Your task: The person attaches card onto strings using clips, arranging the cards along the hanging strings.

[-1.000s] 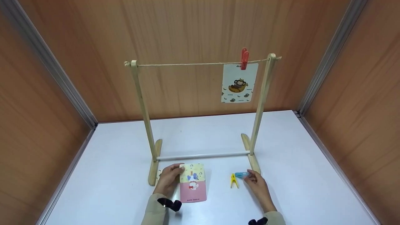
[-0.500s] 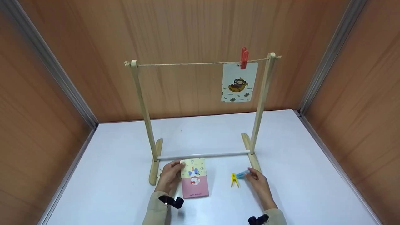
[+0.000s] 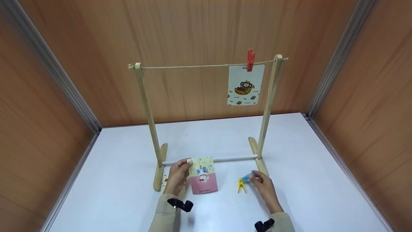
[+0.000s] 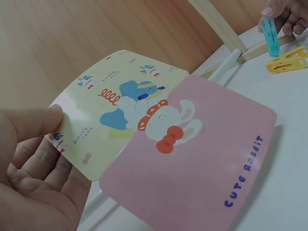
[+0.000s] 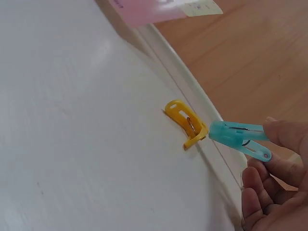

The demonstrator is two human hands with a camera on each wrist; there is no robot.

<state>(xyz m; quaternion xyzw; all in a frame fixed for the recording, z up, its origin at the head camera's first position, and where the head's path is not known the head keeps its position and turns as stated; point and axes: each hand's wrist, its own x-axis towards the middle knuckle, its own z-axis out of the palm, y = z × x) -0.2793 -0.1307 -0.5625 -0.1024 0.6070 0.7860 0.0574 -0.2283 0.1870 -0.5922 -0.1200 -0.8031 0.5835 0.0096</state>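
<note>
While the two-tone card [image 3: 204, 178] is pinched in the left hand [image 3: 178, 177], the blue clothespin [image 5: 231, 134] is held by its handles between thumb and fingers of the right hand [image 3: 264, 188]. The left thumb is laid on the face of the yellow half, near the upper left corner; fingers are seen behind it. Whether one bent sheet or two overlapped pieces are held cannot be told from the left wrist view.

Key relation: the card is situated between the hands, to the left of the clothespin and well apart from it. Its long axis is directed away from the person, yellow half foremost, pink half toward the person. The clothespin is angled, its biting end pointed leftward and toward the person, roughly at the card's side; its handles are spread at the right fingertips. The left hand is judged the nearer to the card's upper edge.

The yellow clothespin [image 3: 240, 182] is found on the tabletop [image 3: 122, 167], just beside the blue one's tip; contact cannot be confirmed. Behind, a monkey card [image 3: 245, 87] is hung from the string [image 3: 190, 66] by a red clothespin [image 3: 250, 59]. Another patterned card [image 3: 165, 180] is partly hidden by the left hand.
</note>
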